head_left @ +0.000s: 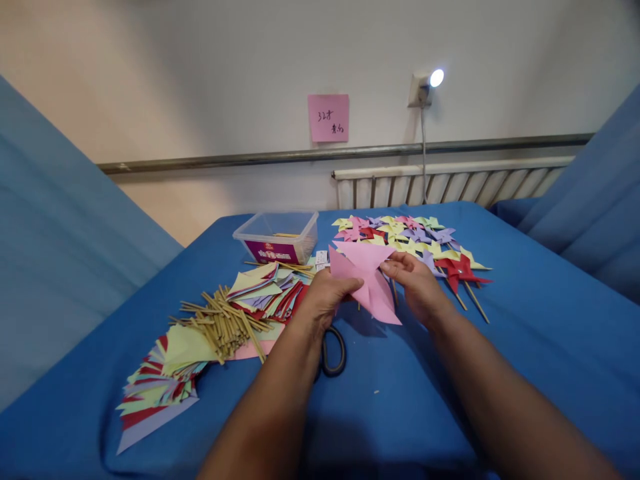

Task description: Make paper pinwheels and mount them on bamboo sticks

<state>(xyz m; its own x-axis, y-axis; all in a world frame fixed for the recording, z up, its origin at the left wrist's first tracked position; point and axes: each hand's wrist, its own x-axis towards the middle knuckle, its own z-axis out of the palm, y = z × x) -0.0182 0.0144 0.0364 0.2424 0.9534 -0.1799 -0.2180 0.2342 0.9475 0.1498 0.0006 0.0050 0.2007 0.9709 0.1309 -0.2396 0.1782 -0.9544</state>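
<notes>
Above the blue-covered table, a pink paper pinwheel sheet (367, 275) is held between both hands, its points spread and some curling inward. My left hand (327, 292) grips its left side, thumb lying over the paper near the centre. At the upper right corner, my right hand (411, 280) pinches the paper between thumb and fingers. Below my left wrist lie scissors with black handles (334, 353), their blades hidden. Many finished pinwheels in yellow, pink, purple and red are laid out behind my right hand, a red pinwheel (459, 270) nearest.
Left of my hands lie a heap of thin sticks (225, 327), a fanned stack of coloured paper (160, 380) and more paper pieces (270, 290). A clear plastic box (277, 237) stands behind them. Blue curtains hang on both sides; a radiator (450, 183) is behind the table.
</notes>
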